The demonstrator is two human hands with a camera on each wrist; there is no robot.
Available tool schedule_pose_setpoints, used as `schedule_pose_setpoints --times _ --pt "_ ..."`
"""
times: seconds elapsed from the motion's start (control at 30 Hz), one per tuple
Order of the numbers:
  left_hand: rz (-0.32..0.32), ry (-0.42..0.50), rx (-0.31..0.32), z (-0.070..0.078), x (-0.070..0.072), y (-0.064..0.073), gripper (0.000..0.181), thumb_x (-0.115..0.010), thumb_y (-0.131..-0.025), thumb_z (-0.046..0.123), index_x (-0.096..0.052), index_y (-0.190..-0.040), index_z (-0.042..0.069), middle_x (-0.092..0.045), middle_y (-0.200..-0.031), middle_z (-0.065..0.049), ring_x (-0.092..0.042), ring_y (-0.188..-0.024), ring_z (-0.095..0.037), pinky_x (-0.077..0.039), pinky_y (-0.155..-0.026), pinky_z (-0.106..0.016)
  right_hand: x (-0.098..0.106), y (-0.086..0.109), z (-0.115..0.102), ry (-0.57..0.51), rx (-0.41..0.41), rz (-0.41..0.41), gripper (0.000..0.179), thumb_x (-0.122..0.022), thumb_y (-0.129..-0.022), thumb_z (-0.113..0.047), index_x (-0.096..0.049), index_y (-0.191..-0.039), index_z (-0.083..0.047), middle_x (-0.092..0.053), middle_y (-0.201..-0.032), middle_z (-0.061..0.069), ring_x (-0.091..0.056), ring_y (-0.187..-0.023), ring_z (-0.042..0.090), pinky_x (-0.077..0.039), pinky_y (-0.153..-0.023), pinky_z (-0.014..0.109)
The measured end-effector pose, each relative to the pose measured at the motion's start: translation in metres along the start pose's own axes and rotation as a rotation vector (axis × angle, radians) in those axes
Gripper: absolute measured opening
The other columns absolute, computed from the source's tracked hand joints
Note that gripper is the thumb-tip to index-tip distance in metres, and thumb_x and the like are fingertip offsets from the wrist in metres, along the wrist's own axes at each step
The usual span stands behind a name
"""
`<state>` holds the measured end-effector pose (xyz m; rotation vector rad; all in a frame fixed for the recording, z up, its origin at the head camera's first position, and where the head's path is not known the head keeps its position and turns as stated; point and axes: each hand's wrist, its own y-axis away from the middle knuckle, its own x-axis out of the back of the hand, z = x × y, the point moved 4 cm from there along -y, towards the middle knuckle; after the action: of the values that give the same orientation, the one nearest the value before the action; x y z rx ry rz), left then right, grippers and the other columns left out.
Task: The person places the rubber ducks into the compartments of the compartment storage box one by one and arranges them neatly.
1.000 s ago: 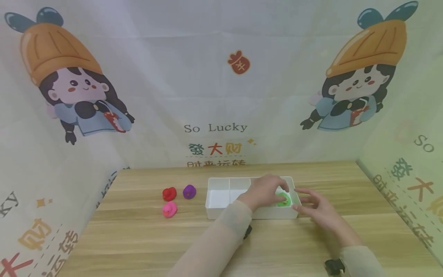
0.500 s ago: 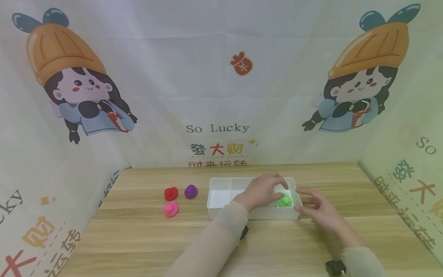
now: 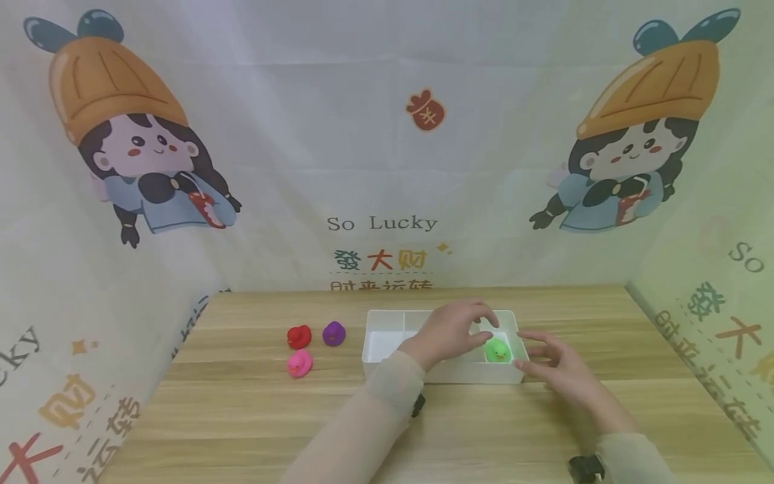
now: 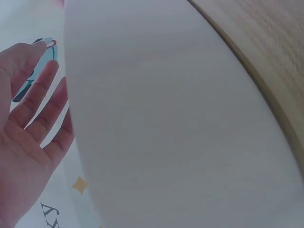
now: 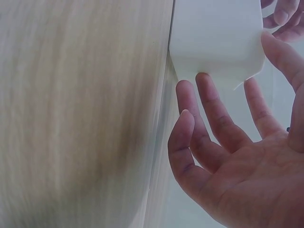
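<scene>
A white box with dividers (image 3: 387, 371) stands on the wooden table in the head view. In its right compartment sits a green rubber duck (image 3: 498, 350), beak toward the front. My left hand (image 3: 450, 329) is over the box just left of the duck, thumb and fingers apart with nothing between them; the left wrist view also shows this hand (image 4: 31, 123) with fingers spread beside the box's white wall (image 4: 166, 114). At the box's right end, my right hand (image 3: 559, 370) touches the wall with thumb and fingertips; its fingers (image 5: 221, 116) are extended and spread in the right wrist view.
To the left of the box lie three more rubber ducks: a red one (image 3: 299, 337), a purple one (image 3: 334, 333) and a pink one (image 3: 299, 364). A printed cloth (image 3: 290, 154) hangs behind the table (image 3: 242, 417) and along both sides.
My left hand has let go of the green duck and drawn slightly up and left, leaving it in the right compartment. The right hand stays at the box's end. The head view has shifted slightly.
</scene>
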<state>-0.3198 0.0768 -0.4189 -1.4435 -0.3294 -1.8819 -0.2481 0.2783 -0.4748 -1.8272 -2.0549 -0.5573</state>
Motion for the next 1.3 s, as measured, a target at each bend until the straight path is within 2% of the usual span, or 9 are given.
schedule_pose_setpoints --times 0.3,0.53,0.67,0.87,1.03,1.3 --pt "0.028 0.038 0.005 -0.004 0.005 0.007 0.019 -0.072 -0.098 0.028 -0.071 -0.117 0.026 -0.069 -0.128 0.011 -0.067 -0.104 -0.008 -0.053 -0.086 -0.02 0.0 0.0 0.002 -0.001 -0.018 -0.001 0.066 -0.074 -0.096 -0.031 -0.045 -0.152 -0.012 -0.058 -0.141 0.032 -0.065 -0.12 0.042 -0.058 -0.083 0.045" --pt "0.032 0.06 0.05 -0.014 0.01 0.016 0.017 -0.07 -0.099 0.027 -0.072 -0.116 0.025 -0.07 -0.126 0.011 -0.067 -0.103 -0.008 -0.053 -0.086 -0.022 -0.002 0.001 0.0 -0.001 -0.031 0.008 0.065 -0.074 -0.096 -0.031 -0.046 -0.152 -0.013 -0.059 -0.139 0.032 -0.067 -0.117 0.04 -0.057 -0.082 0.042" --pt "0.038 0.088 0.081 -0.02 0.013 0.023 0.016 -0.068 -0.1 0.028 -0.072 -0.115 0.026 -0.071 -0.125 0.011 -0.066 -0.103 -0.008 -0.053 -0.086 -0.023 -0.003 0.001 -0.001 0.005 -0.01 -0.006 0.065 -0.073 -0.097 -0.029 -0.044 -0.153 -0.01 -0.059 -0.137 0.034 -0.067 -0.115 0.04 -0.057 -0.078 0.041" --pt "0.083 0.156 0.142 -0.035 0.02 0.031 0.015 -0.067 -0.1 0.026 -0.073 -0.114 0.025 -0.073 -0.12 0.01 -0.067 -0.103 -0.01 -0.053 -0.089 -0.026 -0.001 0.001 0.002 0.012 0.019 0.006 0.065 -0.072 -0.097 -0.024 -0.044 -0.153 -0.007 -0.06 -0.135 0.035 -0.068 -0.112 0.04 -0.057 -0.076 0.039" --pt "0.093 0.176 0.158 -0.044 0.023 0.038 0.015 -0.069 -0.099 0.025 -0.073 -0.113 0.024 -0.073 -0.119 0.009 -0.067 -0.104 -0.011 -0.053 -0.091 -0.028 -0.001 0.001 0.004 0.02 0.021 0.015 0.064 -0.072 -0.097 -0.023 -0.044 -0.153 -0.007 -0.06 -0.135 0.036 -0.068 -0.114 0.041 -0.057 -0.077 0.04" --pt "0.107 0.185 0.196 -0.055 0.032 0.049 0.019 -0.069 -0.098 0.027 -0.072 -0.116 0.024 -0.07 -0.128 0.006 -0.064 -0.116 -0.016 -0.053 -0.1 -0.036 -0.002 0.0 0.003 0.017 0.016 0.011 0.065 -0.072 -0.097 -0.024 -0.043 -0.153 -0.008 -0.058 -0.136 0.037 -0.068 -0.113 0.041 -0.057 -0.076 0.039"
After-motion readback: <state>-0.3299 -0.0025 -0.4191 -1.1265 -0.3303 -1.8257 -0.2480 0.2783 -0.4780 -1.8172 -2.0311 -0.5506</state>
